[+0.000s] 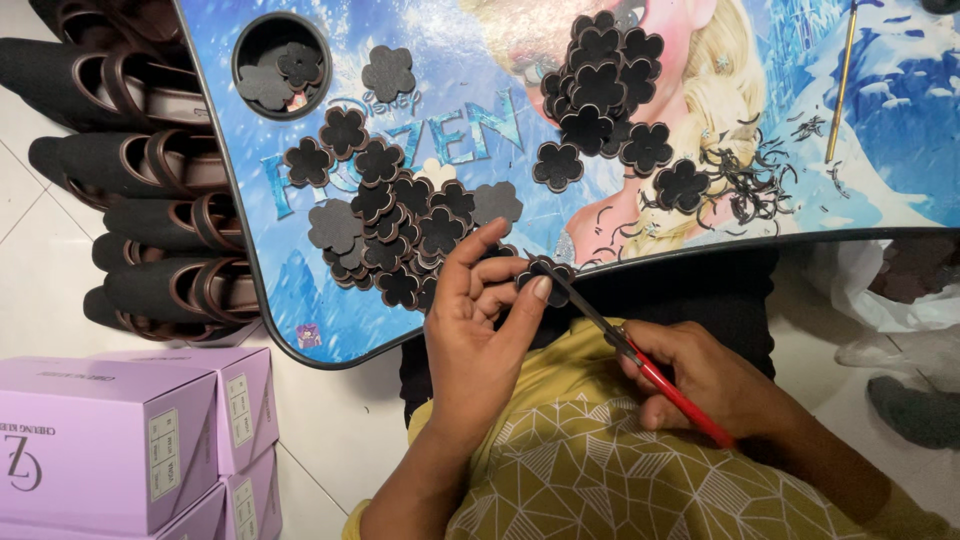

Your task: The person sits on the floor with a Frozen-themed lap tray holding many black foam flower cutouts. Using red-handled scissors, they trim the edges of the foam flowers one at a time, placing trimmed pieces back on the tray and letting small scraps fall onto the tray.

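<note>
While your left hand pinches a small black flower-shaped cutout between thumb and fingertips, your right hand is closed around the red handles of a pair of scissors, blades reaching up to the cutout's edge at about ten o'clock from that hand. The flower sits just off the near rim of the blue picture-printed tabletop, over your yellow patterned garment. At seven o'clock from your left hand, lilac cardboard boxes are stacked on the floor. Beyond your fingers, at eleven o'clock, a heap of black flower cutouts spreads across the table; a second heap lies at one o'clock, with curly black trimmings beside it. Farther still, at ten o'clock, the round cup hole holds more pieces, and dark brown shoes line the floor along the table's left edge.
</note>
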### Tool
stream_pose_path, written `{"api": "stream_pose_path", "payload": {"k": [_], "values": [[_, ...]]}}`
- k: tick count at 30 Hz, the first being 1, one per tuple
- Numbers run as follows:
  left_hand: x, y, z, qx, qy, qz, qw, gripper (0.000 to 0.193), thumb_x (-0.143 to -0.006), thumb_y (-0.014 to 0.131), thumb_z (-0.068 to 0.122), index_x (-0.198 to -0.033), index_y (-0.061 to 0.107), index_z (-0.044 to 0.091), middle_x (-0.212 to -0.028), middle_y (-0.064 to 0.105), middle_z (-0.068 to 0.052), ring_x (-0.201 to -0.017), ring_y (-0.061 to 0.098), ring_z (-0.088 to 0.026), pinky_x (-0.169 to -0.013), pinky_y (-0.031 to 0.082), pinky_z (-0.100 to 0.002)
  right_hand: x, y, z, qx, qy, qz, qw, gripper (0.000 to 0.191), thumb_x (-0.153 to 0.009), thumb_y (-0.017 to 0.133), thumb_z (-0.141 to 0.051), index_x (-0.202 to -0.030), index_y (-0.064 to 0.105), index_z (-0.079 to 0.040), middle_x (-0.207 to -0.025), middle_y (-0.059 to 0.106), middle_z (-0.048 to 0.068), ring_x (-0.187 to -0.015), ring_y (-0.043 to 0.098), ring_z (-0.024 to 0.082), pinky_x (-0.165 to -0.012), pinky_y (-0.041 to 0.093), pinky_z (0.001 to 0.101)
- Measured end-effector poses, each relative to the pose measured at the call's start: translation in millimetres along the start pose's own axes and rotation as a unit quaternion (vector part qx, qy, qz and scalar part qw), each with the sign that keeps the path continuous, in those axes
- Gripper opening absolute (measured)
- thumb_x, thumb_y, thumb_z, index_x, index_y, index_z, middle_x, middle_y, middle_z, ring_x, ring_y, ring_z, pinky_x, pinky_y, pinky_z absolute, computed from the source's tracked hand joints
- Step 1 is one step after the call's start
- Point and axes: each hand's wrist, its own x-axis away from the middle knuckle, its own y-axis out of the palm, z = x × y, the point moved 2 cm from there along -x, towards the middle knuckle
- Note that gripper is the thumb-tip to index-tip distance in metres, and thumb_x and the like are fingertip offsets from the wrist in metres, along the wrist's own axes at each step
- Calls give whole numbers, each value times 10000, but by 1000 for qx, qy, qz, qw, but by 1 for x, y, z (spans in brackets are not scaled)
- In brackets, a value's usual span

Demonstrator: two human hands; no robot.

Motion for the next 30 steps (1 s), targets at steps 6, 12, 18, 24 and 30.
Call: {"api": "stream_pose_path", "payload": {"k": [6, 12, 18, 24, 30], "values": [[-1, 3, -1, 14, 14, 4, 1000, 618, -919, 719, -70, -1479, 463, -17, -1071, 640, -72, -863, 620, -52, -778, 517, -178, -2, 1, -16, -30, -21, -24, 999, 963, -667, 475, -993, -967, 576, -84, -636, 473, -19, -565, 452, 125, -513, 379, 298], [2, 5, -3, -11, 21, 0, 1000, 618, -917, 732, -70, -1476, 475, -17, -1045, 624, -63, -848, 609, -48, -751, 513, -171, -4, 4, -22, -30, -25, -31, 999, 990, -699, 446, -991, -1037, 584, -70, -676, 491, -5, -594, 471, 142, -542, 387, 309], [4, 9, -5, -44, 19, -20, 999, 599, -911, 739, -64, -1457, 499, -12, -1060, 617, -55, -863, 610, -46, -765, 527, -175, -5, 4, -20, -14, -25, -10, 1000, 975, -715, 455, -974, -1048, 583, -66, -684, 484, -4, -599, 457, 140, -546, 401, 305], [3, 11, -7, -20, 30, -9, 999, 577, -914, 733, -58, -1439, 499, 0, -1062, 638, -65, -882, 617, -54, -786, 533, -186, -2, 3, -22, -31, -32, -8, 999, 982, -726, 469, -965, -1084, 572, -56, -726, 492, 0, -628, 463, 137, -556, 412, 301], [1, 2, -4, -45, 83, 54, 994, 471, -937, 734, -47, -1372, 556, -19, -1115, 648, -77, -916, 622, -68, -807, 541, -201, -2, 3, -22, -32, -14, -23, 999, 980, -712, 448, -974, -1065, 585, -70, -699, 482, -1, -608, 453, 134, -550, 385, 299]]}}
